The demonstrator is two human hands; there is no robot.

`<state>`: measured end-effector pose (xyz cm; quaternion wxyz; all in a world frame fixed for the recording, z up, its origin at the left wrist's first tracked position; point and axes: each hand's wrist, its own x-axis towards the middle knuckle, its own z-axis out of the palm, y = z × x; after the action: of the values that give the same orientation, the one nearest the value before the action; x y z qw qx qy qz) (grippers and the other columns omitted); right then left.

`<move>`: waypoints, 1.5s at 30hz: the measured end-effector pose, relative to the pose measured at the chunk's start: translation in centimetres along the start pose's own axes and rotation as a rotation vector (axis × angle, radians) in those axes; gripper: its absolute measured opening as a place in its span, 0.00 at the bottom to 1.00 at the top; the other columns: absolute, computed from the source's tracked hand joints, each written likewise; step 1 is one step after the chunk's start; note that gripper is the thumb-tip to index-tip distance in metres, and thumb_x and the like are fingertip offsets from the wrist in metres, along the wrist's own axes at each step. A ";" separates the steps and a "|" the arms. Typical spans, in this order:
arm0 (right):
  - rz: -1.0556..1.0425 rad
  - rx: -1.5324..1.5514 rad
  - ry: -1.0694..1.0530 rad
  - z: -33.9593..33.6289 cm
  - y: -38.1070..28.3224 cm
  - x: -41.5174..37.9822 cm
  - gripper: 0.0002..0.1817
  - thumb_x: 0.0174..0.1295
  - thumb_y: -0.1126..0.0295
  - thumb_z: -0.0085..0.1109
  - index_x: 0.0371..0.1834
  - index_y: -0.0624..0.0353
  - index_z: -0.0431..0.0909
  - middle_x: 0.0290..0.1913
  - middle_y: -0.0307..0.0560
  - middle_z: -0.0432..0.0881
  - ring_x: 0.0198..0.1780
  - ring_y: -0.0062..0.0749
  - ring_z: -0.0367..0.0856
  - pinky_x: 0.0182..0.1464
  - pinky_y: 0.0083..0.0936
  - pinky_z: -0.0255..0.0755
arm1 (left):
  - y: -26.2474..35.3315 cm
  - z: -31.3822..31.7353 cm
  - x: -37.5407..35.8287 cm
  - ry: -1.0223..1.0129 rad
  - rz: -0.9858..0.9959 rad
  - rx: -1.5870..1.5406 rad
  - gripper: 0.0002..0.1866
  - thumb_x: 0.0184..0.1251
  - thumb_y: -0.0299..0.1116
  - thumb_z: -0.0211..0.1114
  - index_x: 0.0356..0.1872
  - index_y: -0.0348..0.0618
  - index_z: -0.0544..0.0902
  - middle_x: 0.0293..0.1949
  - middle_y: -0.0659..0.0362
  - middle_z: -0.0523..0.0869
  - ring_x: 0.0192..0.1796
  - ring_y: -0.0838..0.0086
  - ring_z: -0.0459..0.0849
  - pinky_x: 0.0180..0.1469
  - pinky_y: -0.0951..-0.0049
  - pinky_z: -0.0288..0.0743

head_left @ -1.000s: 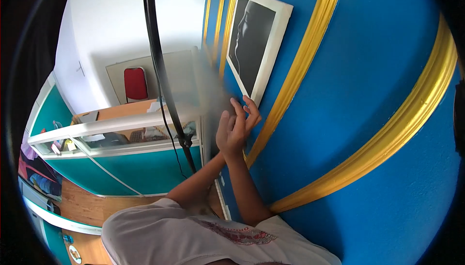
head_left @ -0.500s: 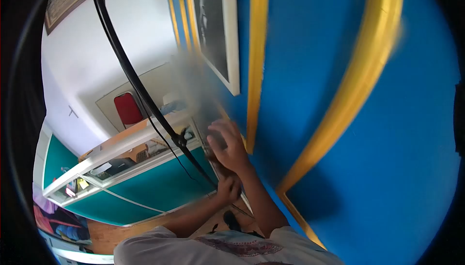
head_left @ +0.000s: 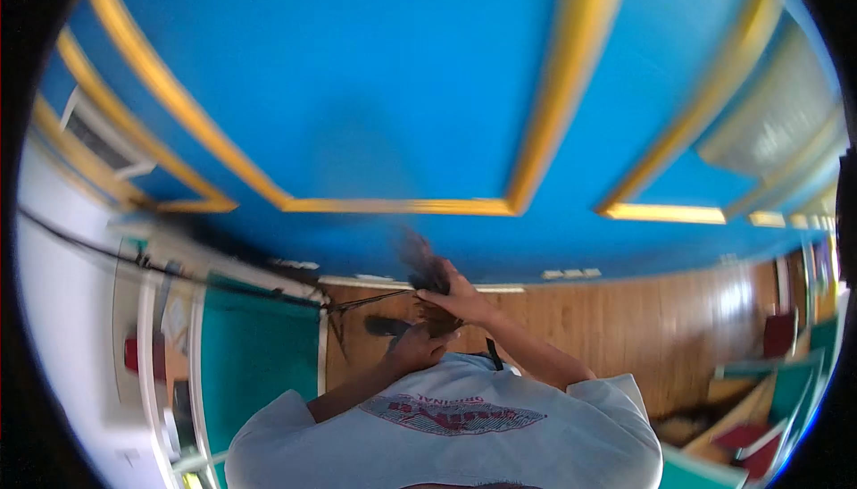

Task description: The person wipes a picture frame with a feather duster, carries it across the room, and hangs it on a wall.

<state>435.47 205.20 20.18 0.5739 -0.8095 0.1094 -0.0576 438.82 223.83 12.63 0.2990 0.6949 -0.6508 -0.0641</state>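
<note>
My right hand (head_left: pixel 466 300) is closed round the middle of a dark, brush-like object (head_left: pixel 428 273), in front of my body. The object's upper end is smeared by motion and points at the blue wall (head_left: pixel 402 87). Just below, my left hand (head_left: pixel 421 348) is closed on the brownish lower part of what looks like the same object. The two hands are close together above the wooden floor. What exactly the object is cannot be made out.
Yellow moulding (head_left: pixel 402 207) frames the wall panels. A black stand (head_left: pixel 332 310) with a long pole is at the left, beside a green partition (head_left: pixel 259 355). A framed picture (head_left: pixel 103 136) hangs at far left. Red chairs (head_left: pixel 779 333) and desks are at the right.
The view has swung right to face the blue wall and floor. My right hand, earlier raised with fingers apart, is now lower and closed round the dark object; my left hand stays closed.
</note>
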 end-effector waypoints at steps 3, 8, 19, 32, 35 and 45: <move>0.136 0.592 0.246 -5.9 5.7 -9.8 0.34 0.65 0.69 0.63 0.71 0.64 0.58 0.63 0.48 0.72 0.63 0.33 0.71 0.63 0.27 0.67 | 4.1 4.8 3.8 -0.118 0.208 -0.103 0.22 0.61 0.31 0.62 0.59 0.53 0.79 0.33 0.49 0.81 0.34 0.56 0.82 0.35 0.54 0.76; 0.244 1.062 0.974 -13.3 6.8 -28.2 0.22 0.65 0.70 0.62 0.61 0.60 0.70 0.56 0.44 0.79 0.58 0.33 0.76 0.61 0.29 0.70 | 11.1 12.8 10.9 -0.352 0.399 -0.271 0.18 0.62 0.33 0.67 0.52 0.45 0.75 0.44 0.47 0.83 0.43 0.49 0.83 0.44 0.52 0.77; 0.392 1.651 1.368 -22.4 19.2 -40.9 0.14 0.63 0.60 0.56 0.46 0.57 0.80 0.46 0.47 0.85 0.50 0.41 0.82 0.60 0.45 0.72 | 23.9 21.3 27.1 -0.655 0.423 -0.307 0.35 0.57 0.44 0.73 0.64 0.42 0.70 0.49 0.48 0.83 0.50 0.51 0.83 0.52 0.55 0.75; -0.156 1.355 2.190 -43.4 16.7 -67.6 0.15 0.64 0.60 0.57 0.49 0.54 0.77 0.40 0.44 0.84 0.40 0.39 0.83 0.42 0.36 0.77 | 58.9 44.2 53.8 -0.911 1.240 -0.590 0.31 0.51 0.36 0.73 0.59 0.44 0.75 0.53 0.55 0.84 0.57 0.57 0.81 0.57 0.58 0.70; -0.352 1.295 2.328 -42.8 21.6 -73.5 0.16 0.66 0.58 0.51 0.51 0.53 0.77 0.45 0.45 0.84 0.44 0.38 0.83 0.45 0.38 0.78 | 67.8 49.6 55.8 -0.944 1.486 -0.629 0.32 0.49 0.35 0.73 0.58 0.42 0.75 0.51 0.54 0.84 0.54 0.60 0.82 0.54 0.59 0.72; -0.055 1.645 1.964 -59.5 38.6 -82.5 0.17 0.64 0.58 0.53 0.50 0.57 0.80 0.48 0.48 0.84 0.54 0.44 0.80 0.59 0.45 0.70 | 67.4 74.8 60.0 -1.474 0.940 -0.231 0.33 0.54 0.32 0.70 0.63 0.39 0.70 0.57 0.39 0.79 0.60 0.45 0.77 0.57 0.55 0.75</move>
<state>338.14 158.50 6.38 0.5804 0.1620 0.4007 -0.6901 353.34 144.12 3.49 -0.1331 0.1025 -0.8862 -0.4318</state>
